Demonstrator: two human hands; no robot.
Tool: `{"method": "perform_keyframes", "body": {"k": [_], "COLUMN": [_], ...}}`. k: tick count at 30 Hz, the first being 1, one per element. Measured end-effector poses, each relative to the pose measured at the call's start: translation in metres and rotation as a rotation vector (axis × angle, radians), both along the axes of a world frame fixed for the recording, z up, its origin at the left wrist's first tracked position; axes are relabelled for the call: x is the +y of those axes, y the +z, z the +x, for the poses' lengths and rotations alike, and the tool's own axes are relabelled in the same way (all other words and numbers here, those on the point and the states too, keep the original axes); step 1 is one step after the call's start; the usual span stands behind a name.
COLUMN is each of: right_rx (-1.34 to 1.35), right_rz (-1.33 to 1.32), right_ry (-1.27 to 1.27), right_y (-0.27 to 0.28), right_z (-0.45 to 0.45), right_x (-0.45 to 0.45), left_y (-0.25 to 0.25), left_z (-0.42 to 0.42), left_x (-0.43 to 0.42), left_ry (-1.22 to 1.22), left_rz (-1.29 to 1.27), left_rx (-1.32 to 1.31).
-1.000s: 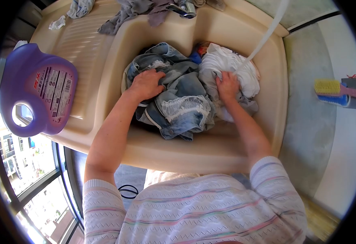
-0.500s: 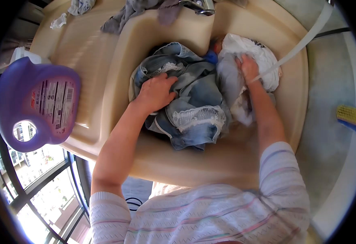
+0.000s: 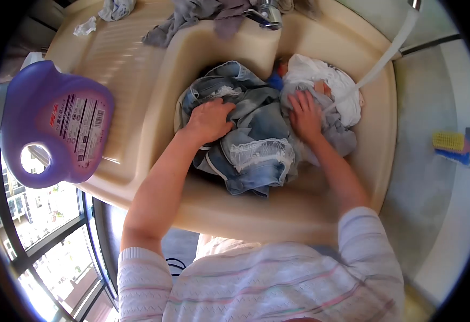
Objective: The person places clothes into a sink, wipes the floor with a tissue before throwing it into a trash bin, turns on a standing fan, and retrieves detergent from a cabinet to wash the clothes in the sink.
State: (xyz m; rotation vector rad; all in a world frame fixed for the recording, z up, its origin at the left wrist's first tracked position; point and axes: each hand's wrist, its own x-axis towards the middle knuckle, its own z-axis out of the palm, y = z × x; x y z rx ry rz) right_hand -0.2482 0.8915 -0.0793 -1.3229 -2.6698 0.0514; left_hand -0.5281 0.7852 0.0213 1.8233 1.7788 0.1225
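Note:
A bundle of blue denim clothing with white lace trim (image 3: 261, 153) lies in the sink basin. My left hand (image 3: 210, 121) rests on its left part, fingers slightly bent and thumb apart. To the right, my right hand (image 3: 305, 117) lies with spread fingers on a thin grey cloth (image 3: 339, 137). Behind that hand a white garment (image 3: 323, 72) is bunched against the grey cloth. Something blue (image 3: 275, 80) peeks out between the denim and the white garment; its kind is hidden.
A beige sink (image 3: 159, 112) surrounds the laundry, with a faucet (image 3: 267, 15) at the back. On the left ledge stands a purple detergent jug (image 3: 57, 123). Grey clothes (image 3: 186, 19) lie behind. A pale hose (image 3: 388, 59) hangs at right, near a yellow-and-blue brush (image 3: 449, 147).
My right hand has moved left and down, from among the white and grey cloth to flat on the grey cloth. The left hand stays on the denim. The view has shifted slightly.

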Motion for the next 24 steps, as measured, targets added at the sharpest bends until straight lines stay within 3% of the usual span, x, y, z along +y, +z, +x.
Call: {"method": "perform_keyframes", "body": {"k": [4,7,10,14,16,19,21,24], "right_rx": [-0.093,-0.023,0.346,0.088,-0.01,0.294,0.112,0.358], "right_rz": [-0.019,-0.204,-0.519,-0.564,-0.715,-0.902,-1.001,-0.99], "right_ry": [-0.076,-0.022,0.055,-0.005,-0.046,0.051,-0.139,-0.338], "right_y": [-0.001,0.05,0.047,0.004,0.0,-0.016,0.024,0.041], "right_z": [-0.01,-0.035,-0.081,-0.11,-0.103,-0.046,-0.006,0.062], "right_x": [0.008,0.013,0.007,-0.007,-0.005,-0.038,-0.058,-0.074], "left_y": [-0.005,-0.004,-0.004,-0.008,-0.012,-0.008,-0.004,0.008], "left_z": [-0.004,-0.001,0.0,-0.002,-0.001,-0.001,0.007,0.034], "left_x": [-0.002,-0.001,0.0,0.004,0.004,0.004,0.006,-0.006], "left_ry": [-0.007,-0.009,-0.006,0.021,0.017,-0.015,-0.045,-0.222], "left_rz": [0.052,0.039,0.063,0.138,0.22,0.316,0.269,0.23], "left_rx": [0.02,0.023,0.043,0.044,-0.004,-0.13,-0.257,-0.278]}}
